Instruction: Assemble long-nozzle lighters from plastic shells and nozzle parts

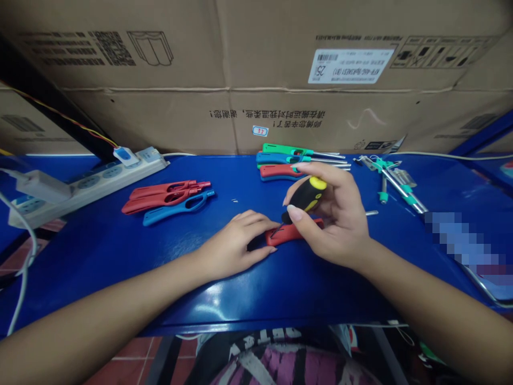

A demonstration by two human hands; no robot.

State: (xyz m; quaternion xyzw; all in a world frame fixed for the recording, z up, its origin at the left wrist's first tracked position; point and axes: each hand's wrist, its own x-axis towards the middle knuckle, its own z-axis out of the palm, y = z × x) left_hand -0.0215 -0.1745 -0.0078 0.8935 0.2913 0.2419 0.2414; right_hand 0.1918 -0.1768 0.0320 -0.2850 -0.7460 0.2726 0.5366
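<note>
My right hand (340, 219) is closed around a black and yellow screwdriver (305, 199), tilted so that its thin tip points down to the left. Under it a red lighter body (282, 233) lies on the blue table (224, 299), and the tip meets its left end. My left hand (244, 238) pinches that same end between fingers and thumb. Part of the red body is hidden behind my right hand. Just beyond it lie green, blue and red long-nosed lighters (282, 158) with metal tubes.
Red and blue handle shells (168, 198) lie at the left, with tiny screws (235, 201) nearby. A power strip (92, 182) runs along the far left. At the right are metal tubes with teal parts (401, 184) and a pixelated device (468, 246). Cardboard (168, 117) stands behind.
</note>
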